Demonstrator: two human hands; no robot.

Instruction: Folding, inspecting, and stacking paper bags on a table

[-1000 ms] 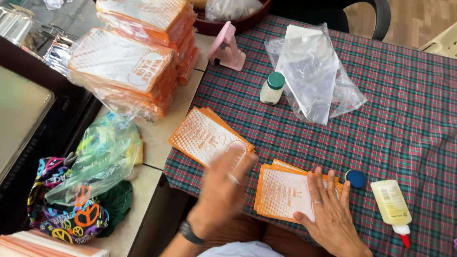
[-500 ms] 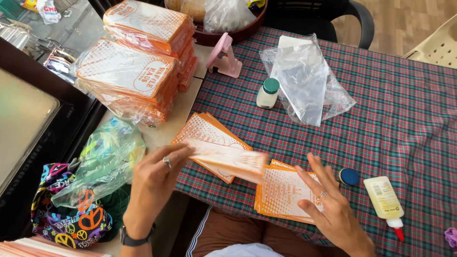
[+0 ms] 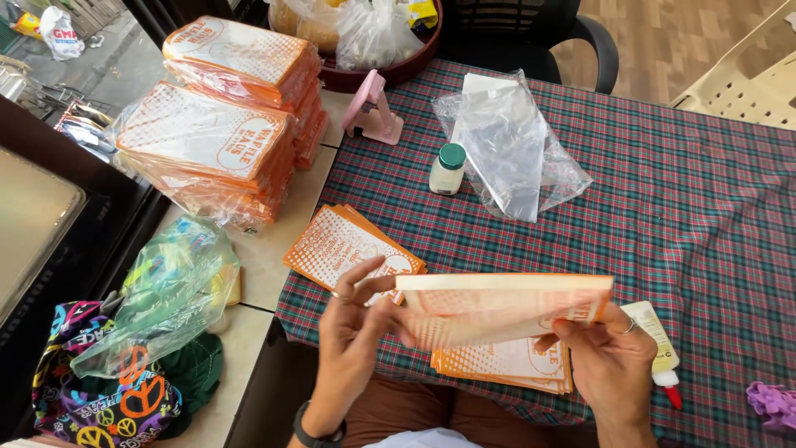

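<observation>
Since half a second ago, one orange-printed paper bag (image 3: 506, 311) has been lifted off the bench (image 3: 713, 207) and is held level at both ends, left hand (image 3: 352, 340) and right hand (image 3: 609, 361) each pinched shut on an edge, apparently so its mouth faces up. Beneath lies the flat stack (image 3: 506, 365).

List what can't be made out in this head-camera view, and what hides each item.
- Glue bottle: partly behind the right hand.
- Lower stack of sheets: mostly covered by the orange-and-white sheet that both hands hold up.
- Round tray: cut off by the top edge; bags hide its contents.
- Purple object: cut off by the right edge.
- Left hand: palm hidden.
</observation>
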